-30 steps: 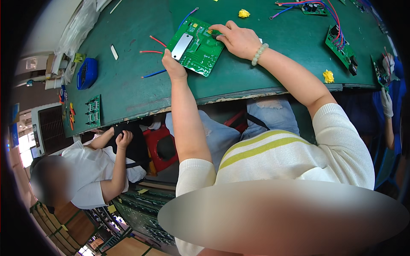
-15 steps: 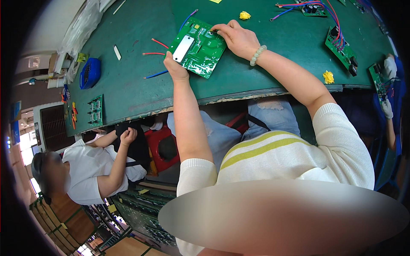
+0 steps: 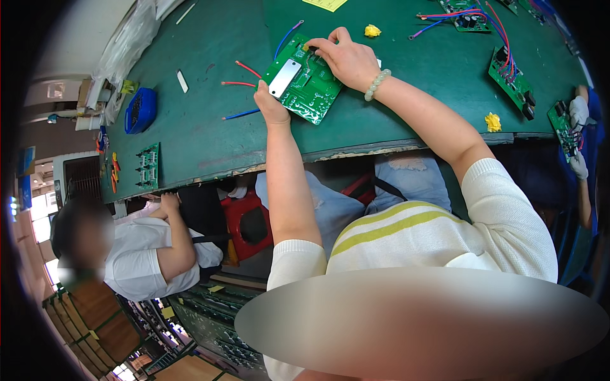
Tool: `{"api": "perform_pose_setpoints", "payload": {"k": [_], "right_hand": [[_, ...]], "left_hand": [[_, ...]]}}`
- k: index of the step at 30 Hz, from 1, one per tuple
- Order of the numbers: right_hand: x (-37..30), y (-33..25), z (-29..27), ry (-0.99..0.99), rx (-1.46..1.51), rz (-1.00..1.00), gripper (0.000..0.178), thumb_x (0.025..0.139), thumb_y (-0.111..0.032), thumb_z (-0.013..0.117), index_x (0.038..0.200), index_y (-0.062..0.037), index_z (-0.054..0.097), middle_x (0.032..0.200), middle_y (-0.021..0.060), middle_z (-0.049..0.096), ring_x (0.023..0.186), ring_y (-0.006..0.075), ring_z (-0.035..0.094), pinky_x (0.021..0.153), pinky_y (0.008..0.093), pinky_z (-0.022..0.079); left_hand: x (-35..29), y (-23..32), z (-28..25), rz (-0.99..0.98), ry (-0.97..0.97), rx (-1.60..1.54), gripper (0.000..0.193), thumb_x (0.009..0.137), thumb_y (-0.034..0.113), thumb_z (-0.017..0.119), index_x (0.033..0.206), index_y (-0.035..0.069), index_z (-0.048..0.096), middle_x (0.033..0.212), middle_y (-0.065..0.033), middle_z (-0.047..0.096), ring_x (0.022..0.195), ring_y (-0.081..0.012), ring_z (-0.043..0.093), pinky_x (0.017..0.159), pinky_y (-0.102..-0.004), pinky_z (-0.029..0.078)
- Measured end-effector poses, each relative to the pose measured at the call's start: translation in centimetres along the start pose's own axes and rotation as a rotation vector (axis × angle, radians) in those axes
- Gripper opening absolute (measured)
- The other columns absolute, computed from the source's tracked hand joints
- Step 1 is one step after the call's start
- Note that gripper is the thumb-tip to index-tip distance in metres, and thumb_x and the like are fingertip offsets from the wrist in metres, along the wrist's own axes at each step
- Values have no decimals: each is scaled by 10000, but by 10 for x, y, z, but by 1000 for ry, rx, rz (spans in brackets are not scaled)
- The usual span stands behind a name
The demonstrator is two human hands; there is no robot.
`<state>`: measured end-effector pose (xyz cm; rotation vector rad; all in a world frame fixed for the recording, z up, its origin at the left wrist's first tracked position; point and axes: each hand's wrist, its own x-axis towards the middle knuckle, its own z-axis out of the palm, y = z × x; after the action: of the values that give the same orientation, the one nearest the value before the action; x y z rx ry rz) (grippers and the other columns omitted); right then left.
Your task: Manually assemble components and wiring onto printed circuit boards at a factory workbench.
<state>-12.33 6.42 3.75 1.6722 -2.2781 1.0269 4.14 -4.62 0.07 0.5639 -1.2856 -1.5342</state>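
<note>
My left hand [image 3: 272,106] grips a green circuit board [image 3: 312,95] by its near left edge, tilted above the table. A pale metal plate [image 3: 284,78] with a hole at each end lies on the board's face. Red wires [image 3: 245,70] and blue wires [image 3: 286,39] with end lugs stick out from beneath it. Over the board's far side, my right hand [image 3: 351,60] is bent with its fingertips close together at the surface. Whatever they pinch, if anything, is too small to make out. A beaded bracelet [image 3: 379,84] circles my right wrist.
Yellow crumpled scraps [image 3: 372,30] lie on the green table [image 3: 222,140]. More wired boards [image 3: 511,82] are at right, where a gloved person holds another board [image 3: 562,130]. At left are a blue container [image 3: 140,110], a small board [image 3: 149,166] and a seated person [image 3: 149,251].
My right fingertips have moved left across the board's far part. The whole view has shifted slightly. The seated person at left has leaned and lowered a hand.
</note>
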Motion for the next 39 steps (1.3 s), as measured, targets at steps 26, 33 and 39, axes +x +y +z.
{"api": "perform_pose_setpoints", "payload": {"k": [26,33,39], "right_hand": [[12,3,4,-55,132,141,213,948,-330,482,1127,-325,596,945,59,537,722,266,623,627,379,518],[12,61,-51,122,-48,287,224,952,-346,471,1139,-326,593,957,52,557,787,267,623,648,387,517],[10,85,-58,-136,-170,335,252,941,-365,448,1122,-296,609,1054,100,577,889,294,638,733,414,525]], "left_hand": [[3,-8,-11,-44,-95,67,531,956,378,290,1101,-38,586,1057,-144,643,930,-253,625,824,-378,483],[1,-5,-5,14,-6,-13,513,980,319,285,1010,-73,615,945,-126,665,823,-200,633,732,-334,483],[-10,10,0,328,153,201,507,937,372,350,988,-76,580,916,-134,621,798,-224,603,701,-346,472]]}}
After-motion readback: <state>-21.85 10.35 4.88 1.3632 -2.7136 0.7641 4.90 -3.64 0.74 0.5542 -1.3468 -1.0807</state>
